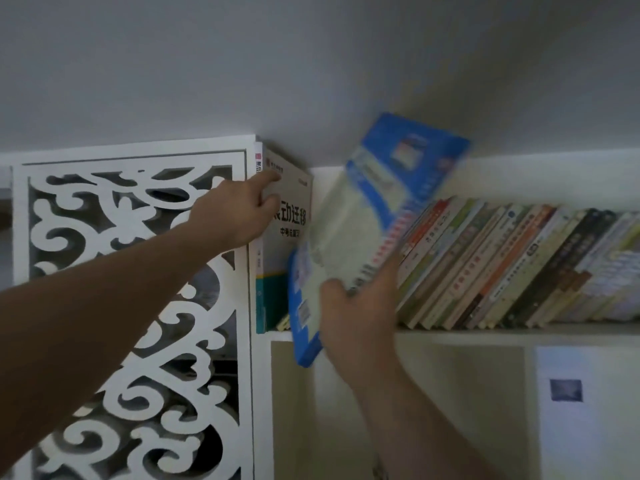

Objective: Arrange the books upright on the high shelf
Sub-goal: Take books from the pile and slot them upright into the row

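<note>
A beige book with green lettering (292, 202) stands upright at the left end of the high shelf (512, 330), against the white side panel. My left hand (239, 209) holds its front edge, index finger stretched along its top corner. My right hand (349, 306) grips the lower end of a large blue-and-white book (377, 209), which is blurred and tilts to the right in the gap beside the beige book. Its bottom corner hangs below the shelf's front edge. To the right, a long row of books (512, 265) leans to the right.
A white carved lattice panel (138, 271) fills the left side. The ceiling is close above the shelf. Below the shelf are a beige compartment wall (450, 393) and a pale sheet with a dark square (568, 389).
</note>
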The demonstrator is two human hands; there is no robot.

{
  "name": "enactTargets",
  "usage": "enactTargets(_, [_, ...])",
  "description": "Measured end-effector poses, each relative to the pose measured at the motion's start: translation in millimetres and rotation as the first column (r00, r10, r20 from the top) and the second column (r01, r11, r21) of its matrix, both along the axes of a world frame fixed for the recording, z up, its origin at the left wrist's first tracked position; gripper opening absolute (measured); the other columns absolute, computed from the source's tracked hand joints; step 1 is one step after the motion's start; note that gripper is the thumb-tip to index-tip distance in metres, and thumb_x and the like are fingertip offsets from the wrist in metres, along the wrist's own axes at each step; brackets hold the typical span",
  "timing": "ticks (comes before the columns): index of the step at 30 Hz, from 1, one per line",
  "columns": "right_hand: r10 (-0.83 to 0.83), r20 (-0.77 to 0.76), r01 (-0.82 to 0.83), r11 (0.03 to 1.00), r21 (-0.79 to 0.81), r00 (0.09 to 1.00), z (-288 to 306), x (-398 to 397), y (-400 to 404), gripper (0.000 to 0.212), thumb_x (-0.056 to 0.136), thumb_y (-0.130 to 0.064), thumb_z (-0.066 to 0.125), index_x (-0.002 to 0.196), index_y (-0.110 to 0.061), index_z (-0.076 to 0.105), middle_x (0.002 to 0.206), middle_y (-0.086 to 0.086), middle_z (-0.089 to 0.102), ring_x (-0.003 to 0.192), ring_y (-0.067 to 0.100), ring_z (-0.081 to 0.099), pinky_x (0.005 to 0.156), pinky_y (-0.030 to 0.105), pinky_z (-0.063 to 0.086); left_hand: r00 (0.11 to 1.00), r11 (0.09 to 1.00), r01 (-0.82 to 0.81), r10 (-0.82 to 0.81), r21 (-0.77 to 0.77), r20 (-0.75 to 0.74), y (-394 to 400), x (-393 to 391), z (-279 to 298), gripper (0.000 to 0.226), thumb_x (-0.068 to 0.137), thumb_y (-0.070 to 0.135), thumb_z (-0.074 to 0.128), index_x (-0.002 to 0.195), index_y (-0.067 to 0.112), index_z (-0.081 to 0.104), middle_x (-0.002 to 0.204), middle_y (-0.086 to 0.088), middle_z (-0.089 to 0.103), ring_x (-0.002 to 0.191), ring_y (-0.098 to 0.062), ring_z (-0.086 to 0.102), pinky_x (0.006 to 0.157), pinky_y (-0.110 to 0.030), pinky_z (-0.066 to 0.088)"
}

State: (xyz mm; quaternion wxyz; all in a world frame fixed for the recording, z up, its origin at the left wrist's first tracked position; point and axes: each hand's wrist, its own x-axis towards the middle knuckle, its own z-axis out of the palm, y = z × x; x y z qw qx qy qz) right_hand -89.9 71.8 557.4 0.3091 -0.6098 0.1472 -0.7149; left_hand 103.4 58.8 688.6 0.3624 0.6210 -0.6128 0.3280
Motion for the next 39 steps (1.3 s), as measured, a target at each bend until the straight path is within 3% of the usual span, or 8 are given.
enactTargets(6, [0.0,-0.211,-0.038,0.984,-0.173,0.977,26,73,-8,0.109,0.095,0.011,0.058,0.164,-0.05,0.001,0.171,-0.012,0.023,0.158,0.008,0.023,0.126,0.043,0.035,0.997,0.99,0.074,-0.075,0.122,0.001,5,-8,-2,0.065,0.098,0.03,0.068,0.152,0.021,0.033,0.086,0.006,0.056,0.085,-0.025,0.064,0.064,-0.027,0.046])
enactTargets(14, [-0.091,-0.287,0.05,0.988,-0.149,0.953,55,89,-80,0.084,0.107,-0.041,0.053,0.162,-0.048,-0.011,0.167,0.002,0.03,0.137,0.022,0.053,0.105,0.052,0.055,0.951,0.967,0.253,-0.247,0.012,-0.185,11,-13,-12,0.053,0.112,0.041,0.032,0.164,0.039,0.023,0.117,-0.005,0.067,0.099,-0.02,0.066,0.085,-0.036,0.052])
enactTargets(18, [-0.2,-0.457,0.137,0.976,-0.167,0.867,55,107,-91,0.06,0.106,-0.027,0.053,0.158,-0.03,0.024,0.14,0.011,0.053,0.098,0.022,0.067,0.08,0.04,0.063,0.991,0.969,0.132,-0.131,-0.211,0.02,4,-13,-16,0.059,0.106,0.042,0.047,0.162,0.029,0.032,0.128,-0.017,0.053,0.121,-0.027,0.048,0.095,-0.04,0.044])
enactTargets(21, [-0.368,-0.813,0.27,0.925,-0.269,0.451,78,84,-80,0.017,0.111,-0.023,0.043,0.1,-0.016,0.054,0.105,0.007,0.066,0.091,0.022,0.067,0.086,0.035,0.061,0.973,0.961,0.034,0.031,-0.273,0.229,-8,-12,-12,0.065,0.096,0.034,0.06,0.157,0.019,0.044,0.146,-0.024,0.045,0.132,-0.04,0.042,0.106,-0.051,0.042])
enactTargets(23, [-0.53,-0.841,0.232,0.809,-0.539,-0.108,82,59,-73,0.041,0.111,-0.047,0.038,0.119,-0.014,0.06,0.122,0.011,0.065,0.114,0.03,0.062,0.111,0.06,0.043,0.928,0.96,-0.039,0.138,-0.278,0.347,-20,-7,-7,0.065,0.09,0.036,0.059,0.152,0.017,0.052,0.154,-0.028,0.04,0.138,-0.047,0.04,0.111,-0.056,0.038])
enactTargets(25, [-0.671,-0.607,0.018,0.664,-0.747,-0.425,67,44,-72,0.082,0.097,-0.084,0.024,0.147,-0.027,0.053,0.132,0.008,0.063,0.121,0.031,0.057,0.114,0.059,0.031,0.898,0.962,-0.121,0.21,-0.243,0.386,-30,0,-7,0.068,0.09,0.045,0.056,0.152,0.019,0.051,0.162,-0.029,0.03,0.146,-0.053,0.03,0.116,-0.062,0.033])
enactTargets(31, [-0.835,-0.382,-0.205,0.485,-0.85,-0.396,24,56,-83,0.081,0.085,-0.094,0.038,0.108,-0.022,0.067,0.088,0.0,0.055,0.085,0.022,0.056,0.09,0.045,0.04,0.924,0.955,-0.119,0.206,-0.271,0.322,-54,-1,-25,0.079,0.089,0.02,0.057,0.162,0.017,0.029,0.172,-0.023,0.001,0.156,-0.053,0.0,0.123,-0.067,0.008])
enactTargets(39, [-0.9,-0.324,-0.199,0.388,-0.9,-0.291,39,11,-106,0.084,0.086,-0.094,0.029,0.109,-0.026,0.072,0.101,-0.002,0.069,0.093,0.024,0.058,0.106,0.047,0.033,0.91,0.954,-0.188,0.259,-0.233,0.325,-55,-11,-51,0.074,0.094,0.021,0.05,0.164,0.018,0.025,0.171,-0.025,-0.013,0.156,-0.05,-0.011,0.124,-0.068,0.0])
